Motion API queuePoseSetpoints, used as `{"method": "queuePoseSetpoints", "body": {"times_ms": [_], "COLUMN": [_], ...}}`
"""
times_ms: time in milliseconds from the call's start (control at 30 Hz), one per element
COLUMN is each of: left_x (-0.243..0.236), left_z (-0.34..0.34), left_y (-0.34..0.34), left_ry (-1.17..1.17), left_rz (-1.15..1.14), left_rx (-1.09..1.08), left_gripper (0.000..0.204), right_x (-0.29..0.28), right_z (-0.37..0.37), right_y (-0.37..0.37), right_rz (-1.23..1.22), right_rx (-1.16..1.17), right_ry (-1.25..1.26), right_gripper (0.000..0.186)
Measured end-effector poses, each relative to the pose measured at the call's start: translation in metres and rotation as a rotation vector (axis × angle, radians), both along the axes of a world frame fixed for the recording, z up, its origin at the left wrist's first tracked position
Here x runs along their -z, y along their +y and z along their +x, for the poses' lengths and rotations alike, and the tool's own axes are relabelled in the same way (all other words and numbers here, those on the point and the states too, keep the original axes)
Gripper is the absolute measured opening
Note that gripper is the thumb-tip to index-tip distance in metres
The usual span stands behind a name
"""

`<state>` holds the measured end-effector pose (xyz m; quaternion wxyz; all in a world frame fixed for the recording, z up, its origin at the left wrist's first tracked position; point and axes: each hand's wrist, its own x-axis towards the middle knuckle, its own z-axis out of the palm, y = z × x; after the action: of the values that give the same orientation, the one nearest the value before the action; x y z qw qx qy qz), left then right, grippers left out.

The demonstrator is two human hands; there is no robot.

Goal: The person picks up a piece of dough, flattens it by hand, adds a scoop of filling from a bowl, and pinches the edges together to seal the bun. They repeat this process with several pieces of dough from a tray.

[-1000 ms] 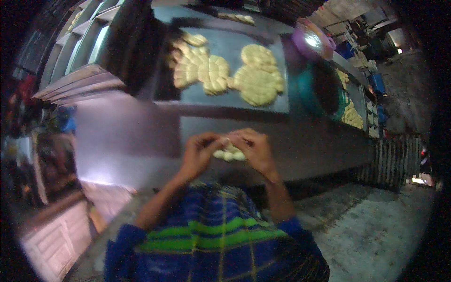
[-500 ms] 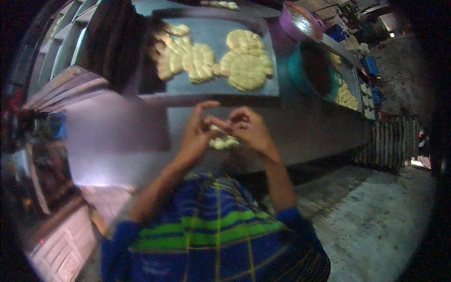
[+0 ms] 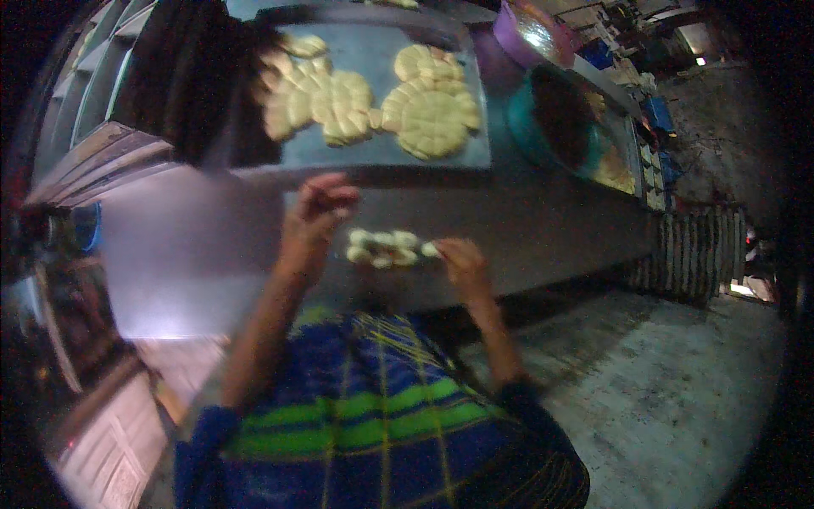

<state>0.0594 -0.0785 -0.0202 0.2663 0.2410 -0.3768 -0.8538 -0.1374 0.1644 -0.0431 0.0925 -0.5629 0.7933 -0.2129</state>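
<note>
On the worktop in front of me lies a small ring of pale dough balls (image 3: 381,248), set side by side around a darker middle. My right hand (image 3: 463,263) is at its right end, fingertips pinching a small piece of dough (image 3: 430,249) close against the ring. My left hand (image 3: 318,212) is raised above the worktop to the left of the ring, apart from it. Its fingers are curled in and slightly blurred; whether something is between them is hidden. Beyond, a grey tray (image 3: 339,161) carries flat, shaped dough figures (image 3: 431,119) made of many joined pieces.
A teal basin (image 3: 521,127) with dark contents stands right of the tray, and a purple basin (image 3: 513,38) behind it. Another tray with dough pieces (image 3: 617,170) lies farther right. The metal worktop (image 3: 186,254) runs across, its front edge close to my body.
My hands have parted from over the dough ring. The left moved left and up; the right moved right and now pinches dough at the ring's end. The whole ring now shows.
</note>
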Motion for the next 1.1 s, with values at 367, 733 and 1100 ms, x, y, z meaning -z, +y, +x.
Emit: {"method": "queuePoseSetpoints", "body": {"times_ms": [367,733,1100], "left_x": [0.037,0.031,0.033], "left_z": [0.061,0.065,0.080], "left_y": [-0.024,-0.024,-0.021], "left_ry": [-0.068,-0.131,-0.149], "left_rz": [0.101,0.043,0.154], "left_rx": [-0.266,-0.227,-0.308], "left_gripper": [0.036,0.027,0.023], "right_x": [0.039,0.023,0.048], "right_z": [0.022,-0.044,-0.082], "right_y": [0.017,-0.210,-0.260], "right_rz": [-0.091,-0.274,-0.336], "right_rx": [0.055,-0.031,-0.112], "right_ry": [0.144,0.289,0.093], "right_gripper": [0.022,0.024,0.015]}}
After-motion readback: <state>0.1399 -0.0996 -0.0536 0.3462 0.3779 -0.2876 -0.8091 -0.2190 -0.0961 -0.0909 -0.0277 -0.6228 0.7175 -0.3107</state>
